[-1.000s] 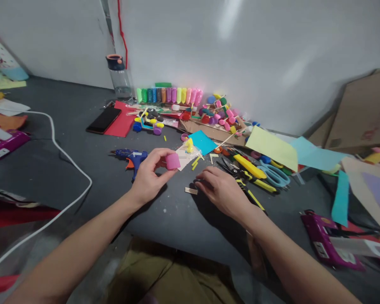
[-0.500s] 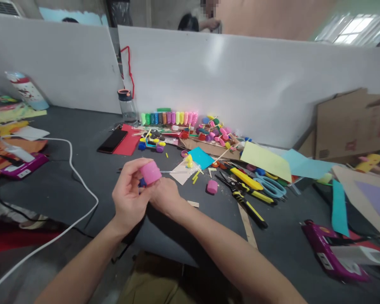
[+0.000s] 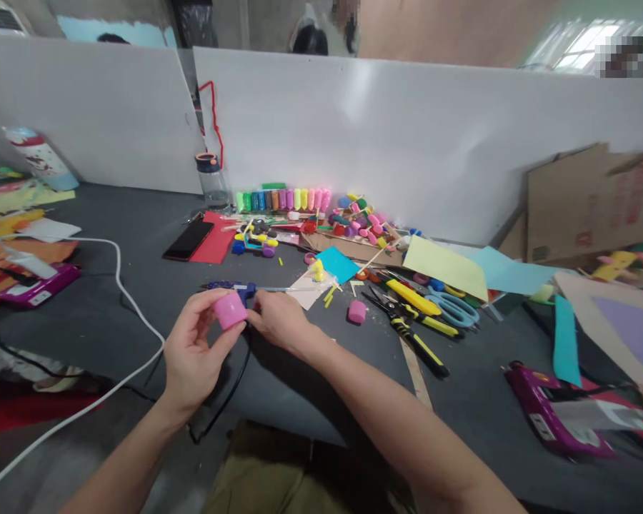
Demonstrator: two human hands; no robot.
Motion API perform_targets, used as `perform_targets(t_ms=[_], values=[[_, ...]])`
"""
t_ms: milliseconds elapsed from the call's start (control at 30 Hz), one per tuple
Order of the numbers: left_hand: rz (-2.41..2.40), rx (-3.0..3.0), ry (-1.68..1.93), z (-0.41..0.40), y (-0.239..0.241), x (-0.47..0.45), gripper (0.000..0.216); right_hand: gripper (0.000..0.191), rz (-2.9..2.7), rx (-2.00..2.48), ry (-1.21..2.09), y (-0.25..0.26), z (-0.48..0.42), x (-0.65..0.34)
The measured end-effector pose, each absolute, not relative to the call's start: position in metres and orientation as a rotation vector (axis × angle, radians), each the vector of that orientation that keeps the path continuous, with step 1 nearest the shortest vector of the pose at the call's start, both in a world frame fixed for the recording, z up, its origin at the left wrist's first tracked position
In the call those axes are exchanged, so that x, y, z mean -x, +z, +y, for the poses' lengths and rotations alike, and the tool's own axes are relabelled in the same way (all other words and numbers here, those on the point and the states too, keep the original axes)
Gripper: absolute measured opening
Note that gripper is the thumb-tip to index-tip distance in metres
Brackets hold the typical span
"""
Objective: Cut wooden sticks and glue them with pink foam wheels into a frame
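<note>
Pinched between the thumb and fingers of my left hand [image 3: 196,343] is a short pink clay cylinder [image 3: 231,310]. Just to its right, my right hand [image 3: 278,318] has its fingers curled at the handle of a blue glue gun [image 3: 245,293], whose grip is mostly hidden. The gun points left, and a clear glue stick [image 3: 278,289] juts out of its back to the right. Its black cord [image 3: 241,375] drops below the hands. A second pink clay cylinder [image 3: 356,311] stands on the dark table, right of my right hand.
Pliers [image 3: 415,346], a yellow cutter [image 3: 415,296] and blue scissors [image 3: 455,308] lie on the right. Colored clay tubes [image 3: 283,199] and small clay pieces line the back. A phone [image 3: 188,239] and water bottle [image 3: 213,182] are left of them. A white cable [image 3: 139,314] crosses the left side.
My left hand has moved left and slightly down with the pink clay cylinder, away from my right hand. The glue gun's blue body now shows between them.
</note>
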State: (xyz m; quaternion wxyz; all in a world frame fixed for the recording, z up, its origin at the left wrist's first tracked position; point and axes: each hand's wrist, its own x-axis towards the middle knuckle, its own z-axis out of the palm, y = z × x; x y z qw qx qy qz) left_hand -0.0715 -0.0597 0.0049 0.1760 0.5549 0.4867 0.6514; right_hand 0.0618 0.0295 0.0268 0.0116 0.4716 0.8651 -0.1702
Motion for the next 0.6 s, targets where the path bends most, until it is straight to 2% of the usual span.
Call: perform_targets(t_ms=[233, 600], values=[[1.381, -1.988, 0.961, -0.048, 0.005, 0.052, 0.023, 0.019, 2.713, -1.483, -0.315, 0.032, 0.014, -0.179], [1.224, -2.225, 0.637, -0.011, -0.01, 0.008, 0.021, 0.004, 2.883, -1.358, -0.256, 0.008, 0.004, -0.208]])
